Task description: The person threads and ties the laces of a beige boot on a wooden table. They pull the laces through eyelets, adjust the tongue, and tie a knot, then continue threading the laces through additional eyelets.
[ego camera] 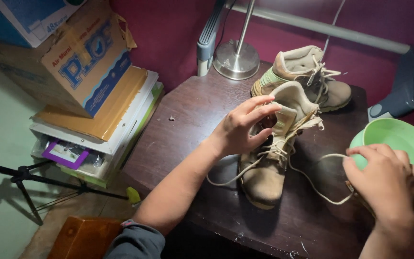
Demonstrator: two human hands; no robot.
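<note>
Dark wood makes up the tabletop (183, 139), set against a deep red wall, with a lamp base (236, 59) at its far edge and stacked cardboard boxes (80, 57) off to the left. Two tan boots stand on it: the far boot (307, 76) sits untouched, while the near boot (271, 160) is the one being worked on. The left hand (243, 127) pinches the top of that boot's tongue, fingers closed on it and pulling it up and open. The right hand (384, 180), well apart to the right, is curled around the free end of the lace (312, 184), which trails slack across the wood; behind it sits a green bowl (401, 144). Judging by the loose lace and opened tongue, this looks like the lacing stage. A next move would call for steady tension on the lace while the tongue is kept centred.
</note>
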